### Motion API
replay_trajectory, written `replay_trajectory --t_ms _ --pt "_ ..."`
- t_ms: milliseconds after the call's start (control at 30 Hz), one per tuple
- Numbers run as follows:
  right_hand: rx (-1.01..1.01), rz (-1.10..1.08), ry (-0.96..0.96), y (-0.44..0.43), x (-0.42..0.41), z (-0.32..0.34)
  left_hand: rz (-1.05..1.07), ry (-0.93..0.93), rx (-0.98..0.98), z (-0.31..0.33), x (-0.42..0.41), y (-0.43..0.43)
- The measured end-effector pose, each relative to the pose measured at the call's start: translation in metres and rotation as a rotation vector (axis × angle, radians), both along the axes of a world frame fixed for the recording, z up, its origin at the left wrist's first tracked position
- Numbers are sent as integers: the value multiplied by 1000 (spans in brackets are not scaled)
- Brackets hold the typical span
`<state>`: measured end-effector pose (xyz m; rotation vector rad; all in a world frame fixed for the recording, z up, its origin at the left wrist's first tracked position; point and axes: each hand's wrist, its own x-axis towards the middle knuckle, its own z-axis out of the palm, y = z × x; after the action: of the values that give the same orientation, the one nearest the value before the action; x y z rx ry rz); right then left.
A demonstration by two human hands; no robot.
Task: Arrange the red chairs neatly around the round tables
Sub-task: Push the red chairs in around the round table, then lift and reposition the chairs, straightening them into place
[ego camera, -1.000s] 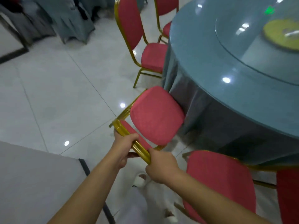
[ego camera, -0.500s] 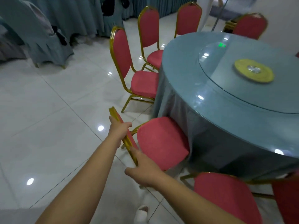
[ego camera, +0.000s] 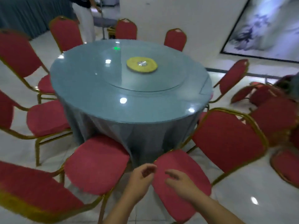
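Observation:
A round table (ego camera: 103, 88) with a blue-grey cloth and a glass turntable stands in the middle. Red chairs with gold frames ring it. One chair seat (ego camera: 95, 165) faces the table just left of my hands, its backrest (ego camera: 32, 196) at lower left. Another red seat (ego camera: 191, 175) lies under my right hand, with a backrest (ego camera: 226, 141) to its right. My left hand (ego camera: 140, 180) and my right hand (ego camera: 181, 183) hover between these two seats, fingers loosely curled, holding nothing.
More red chairs (ego camera: 47, 117) stand along the table's left side and behind it (ego camera: 126, 29). Several chairs (ego camera: 278, 120) crowd the right edge. A person (ego camera: 85, 18) stands at the back. A framed picture (ego camera: 265, 28) hangs on the right wall.
Both hands have let go of the gold chair backrest they gripped. The view has swung right and up, now showing the whole table.

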<state>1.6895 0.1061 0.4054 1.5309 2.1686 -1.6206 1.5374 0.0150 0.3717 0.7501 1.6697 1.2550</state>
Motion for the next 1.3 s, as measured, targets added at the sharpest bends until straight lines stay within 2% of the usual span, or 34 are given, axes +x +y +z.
replay_trajectory --t_ms 100,400,567,800,967,1167,1300 --pt "-2 -210 12 29 67 5 -52 -7 -21 4 48 50" --pt "-40 -751 195 89 325 -12 -462 157 -78 10 259 184" --pt "-52 -994 241 123 470 -28 -621 83 -141 9 405 245" --pt "-26 -1169 316 173 590 -36 -804 42 -283 4 548 307" --pt "-40 -1285 326 213 663 -46 -808 79 -366 -4 620 386" --pt "49 -1457 243 280 771 -43 -1006 20 -394 -33 724 503" --pt "24 -1610 183 326 832 -29 -1121 23 -379 -35 792 593"
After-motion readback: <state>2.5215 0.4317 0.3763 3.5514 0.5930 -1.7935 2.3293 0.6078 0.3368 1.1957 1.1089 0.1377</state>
